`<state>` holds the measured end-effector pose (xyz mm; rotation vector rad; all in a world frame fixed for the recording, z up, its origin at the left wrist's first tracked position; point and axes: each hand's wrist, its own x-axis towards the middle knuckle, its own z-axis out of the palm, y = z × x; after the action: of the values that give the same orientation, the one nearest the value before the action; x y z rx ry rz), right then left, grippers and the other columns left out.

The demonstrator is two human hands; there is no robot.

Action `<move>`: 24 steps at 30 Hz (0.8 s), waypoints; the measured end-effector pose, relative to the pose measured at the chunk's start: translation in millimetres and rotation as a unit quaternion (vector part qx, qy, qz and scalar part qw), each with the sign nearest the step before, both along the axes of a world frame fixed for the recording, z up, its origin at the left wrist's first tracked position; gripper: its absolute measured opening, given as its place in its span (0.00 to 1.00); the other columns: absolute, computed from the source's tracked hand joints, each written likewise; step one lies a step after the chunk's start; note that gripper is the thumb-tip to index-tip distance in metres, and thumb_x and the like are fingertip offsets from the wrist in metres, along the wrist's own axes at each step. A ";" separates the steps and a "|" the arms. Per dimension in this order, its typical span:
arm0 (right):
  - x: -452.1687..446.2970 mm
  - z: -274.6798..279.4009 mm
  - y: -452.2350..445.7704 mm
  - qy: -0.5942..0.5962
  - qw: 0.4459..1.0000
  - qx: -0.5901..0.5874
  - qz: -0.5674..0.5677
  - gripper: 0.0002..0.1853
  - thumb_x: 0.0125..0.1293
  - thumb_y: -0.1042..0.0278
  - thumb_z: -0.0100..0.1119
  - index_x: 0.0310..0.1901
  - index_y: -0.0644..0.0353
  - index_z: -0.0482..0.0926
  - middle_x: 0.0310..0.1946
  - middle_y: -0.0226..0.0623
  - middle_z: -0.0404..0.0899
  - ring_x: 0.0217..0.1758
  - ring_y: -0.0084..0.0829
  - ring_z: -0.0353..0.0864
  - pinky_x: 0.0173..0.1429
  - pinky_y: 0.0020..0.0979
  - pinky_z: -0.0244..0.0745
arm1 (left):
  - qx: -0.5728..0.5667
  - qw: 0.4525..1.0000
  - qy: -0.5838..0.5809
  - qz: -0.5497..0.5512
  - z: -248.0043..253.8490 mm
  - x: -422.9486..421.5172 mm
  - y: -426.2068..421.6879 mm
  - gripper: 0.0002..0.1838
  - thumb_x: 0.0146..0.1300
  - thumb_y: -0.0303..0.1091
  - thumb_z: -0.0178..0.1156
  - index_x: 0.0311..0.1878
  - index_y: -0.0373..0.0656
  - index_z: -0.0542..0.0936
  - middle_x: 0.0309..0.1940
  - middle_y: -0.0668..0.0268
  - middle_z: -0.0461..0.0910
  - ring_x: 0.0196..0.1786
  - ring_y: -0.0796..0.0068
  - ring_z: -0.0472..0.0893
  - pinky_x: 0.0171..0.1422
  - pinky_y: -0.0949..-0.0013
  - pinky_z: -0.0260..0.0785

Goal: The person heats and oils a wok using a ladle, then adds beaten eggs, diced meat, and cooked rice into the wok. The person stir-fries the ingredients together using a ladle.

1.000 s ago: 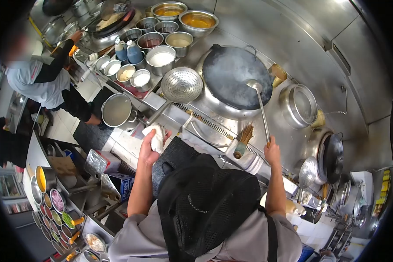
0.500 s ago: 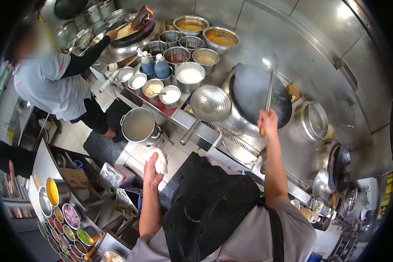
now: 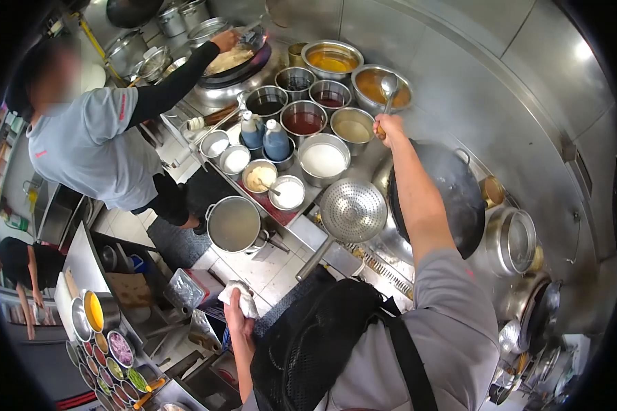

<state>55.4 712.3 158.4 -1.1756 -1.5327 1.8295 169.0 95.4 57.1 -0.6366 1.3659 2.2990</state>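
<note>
Your ladle (image 3: 389, 85) is bright, glossy metal. Your cloth (image 3: 242, 293) is matt, creased fabric. Your strainer (image 3: 353, 211) is perforated metal with a satin sheen. Your wok (image 3: 452, 195) is dark, dull metal; your wall (image 3: 445, 82), smooth, reflective sheet metal.

- Far and right: bare metal wall (image 3: 452, 82), brushed grey, panel seams (image 3: 519, 27) showing.
- Glare patch (image 3: 583, 50) high on right; light source itself out of view.
- Dark slot (image 3: 576, 159) in wall, right.
- Floor: pale square tiles (image 3: 281, 270), dark grout; dark mats (image 3: 173, 243) over parts.
- Left: pale-topped counter (image 3: 89, 262), side open, things stowed inside.
- Far left: slanting yellow strip (image 3: 91, 39), thin.
</note>
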 end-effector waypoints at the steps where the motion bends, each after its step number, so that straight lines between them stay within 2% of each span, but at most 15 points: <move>1: -13.3 -2.4 4.4 0.046 0.998 -0.033 -0.013 0.05 0.61 0.76 0.58 0.30 0.65 0.72 0.18 0.37 0.72 0.18 0.29 0.74 0.19 0.28 0.70 | -0.006 1.000 0.006 -0.004 -0.7 -0.3 -0.7 0.16 0.69 0.36 0.60 0.55 0.38 0.74 0.39 0.62 0.80 0.36 0.68 0.81 0.38 0.68 0.76; 3: -26.7 2.3 7.7 0.096 0.993 -0.065 -0.026 0.05 0.61 0.77 0.57 0.31 0.66 0.72 0.19 0.36 0.72 0.18 0.29 0.74 0.20 0.28 0.71 | 0.014 1.000 0.014 0.008 -5.3 -1.6 1.0 0.15 0.68 0.34 0.60 0.54 0.38 0.74 0.38 0.62 0.81 0.35 0.68 0.81 0.37 0.67 0.75; 5: -31.7 19.4 7.0 0.256 0.929 -0.261 -0.061 0.05 0.61 0.80 0.56 0.33 0.65 0.69 0.22 0.34 0.71 0.19 0.27 0.75 0.22 0.26 0.74 | 0.004 1.000 0.012 0.004 -11.4 -4.3 2.3 0.15 0.68 0.33 0.60 0.54 0.38 0.74 0.38 0.62 0.81 0.36 0.68 0.81 0.37 0.67 0.75; 6: -33.8 22.2 11.4 0.260 0.928 -0.259 -0.059 0.05 0.61 0.80 0.56 0.33 0.65 0.69 0.22 0.34 0.71 0.19 0.27 0.75 0.22 0.26 0.74 | -0.008 1.000 0.007 -0.001 -15.5 -5.7 1.7 0.15 0.68 0.32 0.61 0.54 0.39 0.74 0.38 0.62 0.81 0.36 0.68 0.81 0.37 0.66 0.75; 8: -30.8 28.2 21.5 0.306 0.894 -0.327 -0.025 0.06 0.60 0.81 0.56 0.32 0.62 0.68 0.21 0.31 0.70 0.19 0.24 0.74 0.25 0.24 0.75 | -0.009 1.000 0.014 -0.018 -29.1 -11.6 -3.4 0.16 0.67 0.32 0.61 0.56 0.40 0.74 0.40 0.62 0.81 0.36 0.68 0.81 0.37 0.66 0.75; 13: -10.6 34.0 24.6 0.330 0.871 -0.363 0.010 0.05 0.62 0.79 0.55 0.33 0.59 0.68 0.20 0.30 0.69 0.20 0.24 0.73 0.26 0.24 0.74 | -0.033 0.998 0.055 -0.001 -18.8 -16.0 0.7 0.19 0.66 0.30 0.63 0.58 0.40 0.71 0.43 0.64 0.80 0.39 0.70 0.81 0.39 0.67 0.75; 16: 7.3 45.2 19.3 0.392 0.846 -0.360 0.028 0.06 0.62 0.79 0.55 0.32 0.59 0.68 0.19 0.29 0.68 0.20 0.22 0.72 0.26 0.23 0.72 | -0.050 0.997 0.065 0.010 -21.8 -17.6 -2.3 0.19 0.67 0.30 0.63 0.58 0.40 0.71 0.42 0.64 0.79 0.40 0.71 0.80 0.39 0.68 0.75; 18: 19.6 54.0 20.7 0.435 0.804 -0.403 0.031 0.07 0.62 0.80 0.54 0.30 0.59 0.67 0.19 0.28 0.68 0.20 0.22 0.71 0.26 0.22 0.70 | -0.054 0.996 0.066 -0.001 -21.1 -18.4 -4.6 0.19 0.67 0.30 0.63 0.58 0.40 0.70 0.42 0.64 0.79 0.39 0.71 0.80 0.38 0.68 0.75; 22: 40.7 69.2 21.2 0.456 0.783 -0.416 0.080 0.08 0.62 0.80 0.54 0.28 0.59 0.66 0.19 0.28 0.67 0.20 0.22 0.70 0.26 0.23 0.70 | -0.058 0.996 0.063 -0.029 -14.5 -19.3 -8.1 0.19 0.67 0.31 0.63 0.57 0.41 0.71 0.42 0.64 0.79 0.37 0.71 0.80 0.37 0.67 0.75; 24: 58.4 82.7 18.6 0.487 0.730 -0.474 0.073 0.09 0.62 0.81 0.53 0.27 0.60 0.66 0.19 0.28 0.67 0.20 0.22 0.70 0.26 0.23 0.70 | -0.052 0.996 0.065 -0.039 -12.2 -18.7 -8.8 0.18 0.67 0.31 0.63 0.57 0.41 0.71 0.42 0.64 0.79 0.37 0.72 0.80 0.37 0.67 0.75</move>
<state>113.8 731.0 241.0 -0.1698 -0.0209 2.7448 150.3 86.6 44.9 -0.4622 1.5515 2.2535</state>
